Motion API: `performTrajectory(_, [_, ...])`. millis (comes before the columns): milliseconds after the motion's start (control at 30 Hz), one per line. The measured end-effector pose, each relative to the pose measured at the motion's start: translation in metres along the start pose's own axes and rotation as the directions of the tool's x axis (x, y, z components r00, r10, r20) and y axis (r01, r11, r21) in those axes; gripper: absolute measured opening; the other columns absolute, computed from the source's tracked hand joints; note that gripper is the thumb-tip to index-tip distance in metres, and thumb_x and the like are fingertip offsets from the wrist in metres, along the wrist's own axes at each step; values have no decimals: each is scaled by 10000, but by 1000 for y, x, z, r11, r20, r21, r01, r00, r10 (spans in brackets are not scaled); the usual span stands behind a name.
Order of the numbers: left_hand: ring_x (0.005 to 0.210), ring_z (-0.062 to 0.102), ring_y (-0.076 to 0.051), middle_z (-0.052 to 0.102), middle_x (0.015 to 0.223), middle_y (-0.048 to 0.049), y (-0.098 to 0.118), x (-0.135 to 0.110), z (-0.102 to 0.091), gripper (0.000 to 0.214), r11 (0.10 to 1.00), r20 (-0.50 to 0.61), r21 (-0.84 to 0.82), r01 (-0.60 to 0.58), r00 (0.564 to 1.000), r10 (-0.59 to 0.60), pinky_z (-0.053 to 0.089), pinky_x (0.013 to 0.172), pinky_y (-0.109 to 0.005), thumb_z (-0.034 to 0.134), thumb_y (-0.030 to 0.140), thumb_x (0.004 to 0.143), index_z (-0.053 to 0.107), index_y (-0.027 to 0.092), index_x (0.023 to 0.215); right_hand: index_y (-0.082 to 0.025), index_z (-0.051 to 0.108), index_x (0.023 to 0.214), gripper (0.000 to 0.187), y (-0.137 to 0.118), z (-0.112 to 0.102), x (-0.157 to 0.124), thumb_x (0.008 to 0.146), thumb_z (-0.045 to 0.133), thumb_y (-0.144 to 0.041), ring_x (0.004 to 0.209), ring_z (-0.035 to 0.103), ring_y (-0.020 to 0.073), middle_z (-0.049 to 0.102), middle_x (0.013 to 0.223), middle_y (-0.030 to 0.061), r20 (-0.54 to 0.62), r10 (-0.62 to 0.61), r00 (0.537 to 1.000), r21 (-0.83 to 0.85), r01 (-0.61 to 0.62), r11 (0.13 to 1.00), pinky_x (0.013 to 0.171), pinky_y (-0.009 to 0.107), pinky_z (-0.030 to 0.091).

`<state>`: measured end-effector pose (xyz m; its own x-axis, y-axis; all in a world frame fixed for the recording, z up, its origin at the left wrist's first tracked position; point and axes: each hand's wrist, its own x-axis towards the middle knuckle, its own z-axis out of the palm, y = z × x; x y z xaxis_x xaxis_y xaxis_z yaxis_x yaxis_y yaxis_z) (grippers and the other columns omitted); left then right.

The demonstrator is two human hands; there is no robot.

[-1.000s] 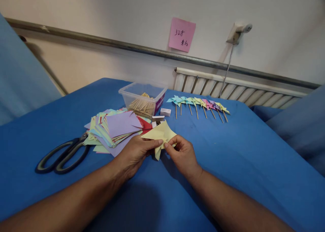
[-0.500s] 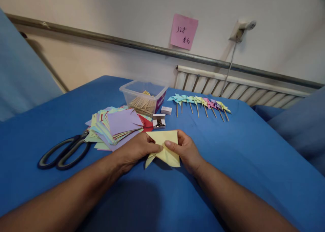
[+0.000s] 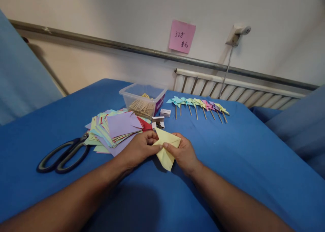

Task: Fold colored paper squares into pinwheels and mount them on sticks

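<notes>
Yellow paper sheet, creased, corners folded toward its middle and one flap pointing down, held above the blue tabletop between left hand and right hand, both thumbs pinching near its centre. Open small box with dark contents sits just beyond; closed small box, clear tub of sticks and row of pinwheels farther back. Left: mixed paper stack, hiding the blades of black-handled scissors
</notes>
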<state>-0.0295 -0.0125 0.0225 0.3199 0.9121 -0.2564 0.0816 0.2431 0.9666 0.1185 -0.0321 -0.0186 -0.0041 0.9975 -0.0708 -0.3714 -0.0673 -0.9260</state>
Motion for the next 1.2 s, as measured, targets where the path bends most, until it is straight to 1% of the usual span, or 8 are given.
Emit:
performTrajectory(100, [689, 637, -160, 693, 754, -30, -2, 1, 3, 288, 986, -49, -163, 40, 998, -49, 473, 682, -271, 795, 253, 613, 653, 152, 843, -178, 566, 836, 358, 3, 2, 3, 608, 798, -328, 547, 594, 122, 667, 689, -18, -141, -71, 988, 56, 79, 995, 539, 251, 494])
performTrajectory(200, [780, 647, -173, 703, 853, -54, -4, -2, 8, 261, 939, 48, -324, 115, 993, -105, 485, 758, -297, 760, 277, 681, 668, 155, 892, -181, 564, 869, 363, 3, 3, 4, 624, 791, -323, 556, 598, 123, 672, 714, -15, -245, -114, 963, 58, 132, 990, 534, 249, 498])
performTrajectory(300, [843, 654, -194, 709, 877, -61, -5, -4, 13, 257, 895, 96, -420, 149, 988, -120, 487, 820, -324, 764, 247, 682, 685, 161, 911, -188, 550, 896, 366, 2, 4, 2, 644, 779, -322, 593, 614, 127, 681, 752, -10, -271, -135, 953, 68, 159, 985, 565, 256, 513])
performTrajectory(733, [770, 668, -199, 741, 867, -93, -8, -5, 16, 251, 901, 17, -422, 106, 994, -109, 515, 763, -300, 753, 230, 686, 724, 124, 912, -200, 543, 928, 363, 3, 8, -4, 679, 762, -348, 611, 617, 137, 675, 773, -6, -168, -113, 979, 48, 123, 991, 586, 272, 508])
performTrajectory(833, [775, 666, -203, 738, 902, -102, -4, -3, 10, 250, 885, -9, -456, 98, 993, -114, 526, 755, -308, 723, 199, 706, 713, 113, 940, -206, 534, 977, 314, 3, 6, -6, 751, 698, -348, 698, 626, 144, 670, 825, 9, -145, -186, 972, 27, 191, 981, 648, 279, 508])
performTrajectory(1000, [805, 676, -190, 730, 991, -98, 5, 2, -6, 348, 836, -50, -543, 85, 990, -134, 540, 760, -301, 683, 137, 730, 661, 136, 1078, -216, 519, 884, 119, 6, 3, -9, 822, 606, -268, 701, 576, 121, 618, 816, -5, -165, -355, 920, -167, 328, 930, 692, 272, 479])
performTrajectory(1067, [776, 678, -178, 731, 978, -90, 7, 2, -10, 366, 822, -68, -563, 81, 987, -144, 547, 735, -289, 675, 115, 732, 648, 139, 1096, -223, 526, 907, 115, 7, 3, -11, 817, 599, -221, 751, 577, 130, 614, 864, 3, -109, -397, 911, -235, 364, 901, 723, 279, 473])
performTrajectory(1200, [757, 676, -166, 732, 954, -83, 8, 0, -10, 351, 810, -49, -581, 82, 990, -135, 549, 718, -269, 662, 92, 734, 646, 131, 1082, -238, 555, 1073, 291, 6, 3, -16, 803, 574, -131, 767, 572, 132, 605, 861, -1, 148, -435, 888, -350, 458, 817, 733, 270, 462])
